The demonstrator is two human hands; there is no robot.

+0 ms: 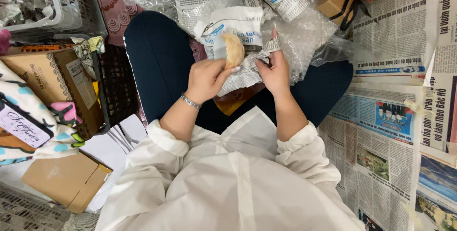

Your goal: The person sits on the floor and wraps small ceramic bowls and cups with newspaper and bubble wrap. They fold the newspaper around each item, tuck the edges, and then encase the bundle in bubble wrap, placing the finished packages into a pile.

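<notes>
My left hand (pixel 205 79) grips a small tan, shell-shaped object (pixel 233 50) from below, with a silver bracelet (pixel 191 101) on that wrist. My right hand (pixel 274 70) pinches a crumpled sheet of newspaper (pixel 242 75) that lies under and beside the object. Both hands hover over my lap, between my knees in dark trousers (pixel 159 59). An amber-brown item (pixel 236 99) lies partly hidden beneath the newspaper.
Bubble wrap (pixel 304 35) and crumpled newspaper are piled ahead of my knees. A black crate (pixel 115 83) with a cardboard box (pixel 52 76) stands at the left, grey baskets (pixel 57 2) behind it. Newspaper sheets (pixel 390 131) cover the floor at the right. A small brown box (pixel 333 0) sits far ahead.
</notes>
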